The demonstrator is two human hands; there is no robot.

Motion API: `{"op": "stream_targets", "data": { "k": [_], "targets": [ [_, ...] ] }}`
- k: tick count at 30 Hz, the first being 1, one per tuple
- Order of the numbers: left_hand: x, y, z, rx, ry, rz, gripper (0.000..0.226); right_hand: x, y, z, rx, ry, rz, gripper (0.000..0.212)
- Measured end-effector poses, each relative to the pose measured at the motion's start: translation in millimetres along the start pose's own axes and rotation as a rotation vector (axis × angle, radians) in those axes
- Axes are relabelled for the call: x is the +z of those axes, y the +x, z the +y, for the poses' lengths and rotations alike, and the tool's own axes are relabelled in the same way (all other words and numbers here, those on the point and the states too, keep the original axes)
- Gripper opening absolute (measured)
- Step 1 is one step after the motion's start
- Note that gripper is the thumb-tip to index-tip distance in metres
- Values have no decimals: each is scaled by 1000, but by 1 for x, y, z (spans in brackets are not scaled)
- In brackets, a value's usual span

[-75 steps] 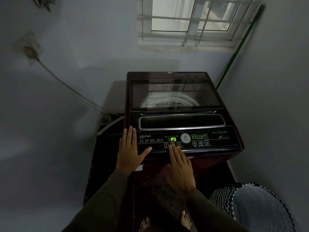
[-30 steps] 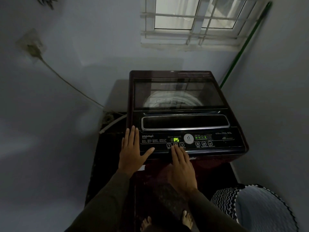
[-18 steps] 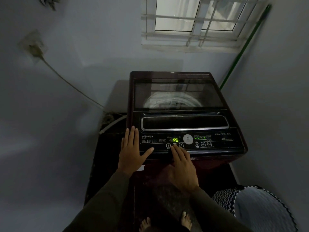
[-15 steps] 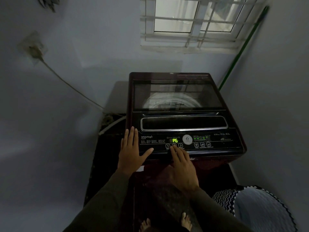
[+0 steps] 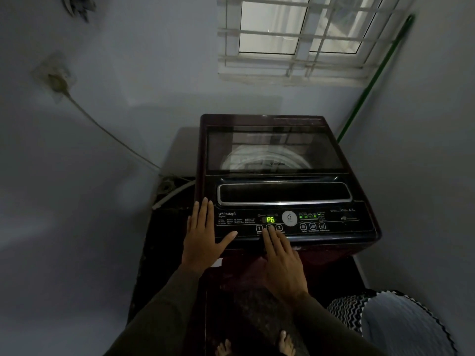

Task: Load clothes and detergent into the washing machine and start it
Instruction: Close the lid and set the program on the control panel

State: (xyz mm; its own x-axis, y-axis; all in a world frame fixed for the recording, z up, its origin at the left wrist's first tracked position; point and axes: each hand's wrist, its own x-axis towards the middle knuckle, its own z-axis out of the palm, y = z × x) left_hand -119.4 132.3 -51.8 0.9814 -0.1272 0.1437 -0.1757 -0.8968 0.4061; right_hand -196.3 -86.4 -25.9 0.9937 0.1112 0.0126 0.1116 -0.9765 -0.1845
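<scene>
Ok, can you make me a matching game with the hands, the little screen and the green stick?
1 left hand
2 right hand
3 screen
4 green stick

A shows P6
B fingertip on the numbered buttons
C flat on the washing machine's front left corner
D leans beside the window

Pairs: 1-C, 2-B, 3-A, 4-D.

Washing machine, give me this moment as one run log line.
lid: closed | display: P6 | left hand: flat on panel left end | right hand: fingertip on numbered buttons
</scene>
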Motion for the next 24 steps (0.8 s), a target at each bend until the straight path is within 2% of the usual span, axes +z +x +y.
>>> {"op": "stream_targets", "data": {
  "k": [5,8,24],
  "targets": [
    [0,0,0,6,13,-1,107,-4,2,5,-37,-77,-45,98],
    [-1,0,0,6,11,-8,108,-7,2,6,-45,-83,-46,94],
    [-3,0,1,-6,24,-31,110,-16,4,-5,7,81,-90,83]
  ]
}}
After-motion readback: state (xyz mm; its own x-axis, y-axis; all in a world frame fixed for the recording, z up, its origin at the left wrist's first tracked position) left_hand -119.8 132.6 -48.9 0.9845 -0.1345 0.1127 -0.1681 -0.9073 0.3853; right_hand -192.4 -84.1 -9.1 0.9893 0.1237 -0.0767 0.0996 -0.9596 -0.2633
